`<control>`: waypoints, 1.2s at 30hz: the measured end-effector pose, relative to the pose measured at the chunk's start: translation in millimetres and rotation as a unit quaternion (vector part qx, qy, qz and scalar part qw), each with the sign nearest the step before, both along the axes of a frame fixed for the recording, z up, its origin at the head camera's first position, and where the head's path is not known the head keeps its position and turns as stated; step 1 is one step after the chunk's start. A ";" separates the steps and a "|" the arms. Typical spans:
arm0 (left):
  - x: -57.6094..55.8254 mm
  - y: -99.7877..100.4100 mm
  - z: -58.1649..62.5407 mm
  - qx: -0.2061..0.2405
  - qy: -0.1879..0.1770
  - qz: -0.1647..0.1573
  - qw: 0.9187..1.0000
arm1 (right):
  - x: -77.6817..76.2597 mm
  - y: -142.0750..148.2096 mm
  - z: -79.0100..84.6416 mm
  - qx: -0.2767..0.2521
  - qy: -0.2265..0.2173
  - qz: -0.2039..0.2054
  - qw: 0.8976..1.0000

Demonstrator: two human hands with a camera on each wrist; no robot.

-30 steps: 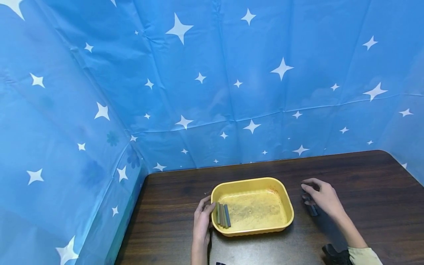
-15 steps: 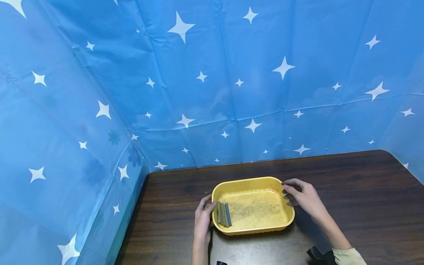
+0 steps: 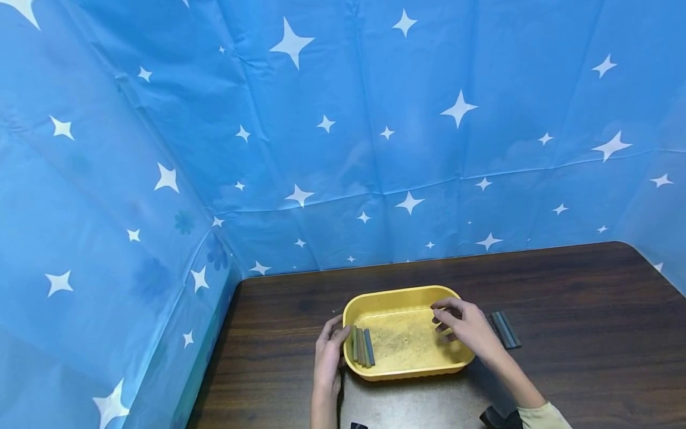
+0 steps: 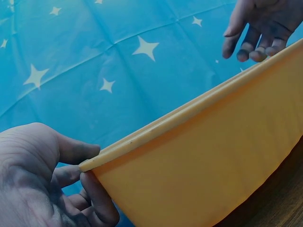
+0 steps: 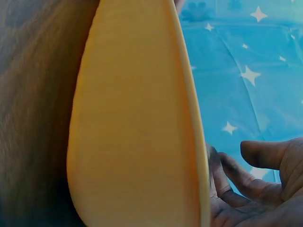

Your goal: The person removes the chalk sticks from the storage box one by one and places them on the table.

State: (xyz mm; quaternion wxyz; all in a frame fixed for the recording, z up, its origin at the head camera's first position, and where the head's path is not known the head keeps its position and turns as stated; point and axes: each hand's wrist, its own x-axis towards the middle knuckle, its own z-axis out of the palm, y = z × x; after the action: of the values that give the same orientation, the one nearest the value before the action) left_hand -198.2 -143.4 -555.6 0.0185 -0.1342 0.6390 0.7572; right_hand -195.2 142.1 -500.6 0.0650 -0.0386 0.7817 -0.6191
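Note:
My left hand (image 3: 326,363) grips the left end of a yellow plastic tub (image 3: 407,376). Its thumb lies over the rim and its fingers are outside, as the left wrist view shows. Inside the tub at the left, several slim sticks (image 3: 362,348) in olive, brown and grey-blue lie side by side. My right hand (image 3: 467,329) hovers over the tub's right end with loosely bent fingers. A gap shows between its thumb (image 5: 261,154) and forefinger, with nothing between them. More dark sticks (image 3: 506,330) rest on the table, just right of the tub beyond that hand.
The tub stands on a dark wood-grain table (image 3: 589,310). A blue sheet with white stars (image 3: 343,149) hangs behind the table and along its left side. Black straps (image 3: 501,418) show near the right sleeve.
My right hand has moved left, from the sticks on the table to over the tub, and those sticks now show. My left hand stays on the tub's rim.

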 end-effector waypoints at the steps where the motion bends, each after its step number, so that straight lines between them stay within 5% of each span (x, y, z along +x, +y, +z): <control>1: 0.1 -0.1 0.3 0.000 -0.001 0.001 1.000 | 0.1 -3.0 -0.4 0.002 0.001 0.002 1.000; 25: -0.8 -0.7 0.2 0.001 0.009 -0.004 1.000 | -4.3 -69.6 -18.5 0.030 -0.003 0.060 0.998; 36: 0.6 -0.5 -0.1 0.009 0.008 -0.002 1.000 | -9.6 -86.9 -25.2 0.062 -0.015 0.148 0.987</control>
State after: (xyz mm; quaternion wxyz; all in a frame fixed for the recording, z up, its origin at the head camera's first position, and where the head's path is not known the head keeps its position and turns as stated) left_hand -197.6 -144.0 -555.7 0.0163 -0.1268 0.6326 0.7639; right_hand -204.8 55.2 -525.7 0.1703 -0.1404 0.8029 -0.5538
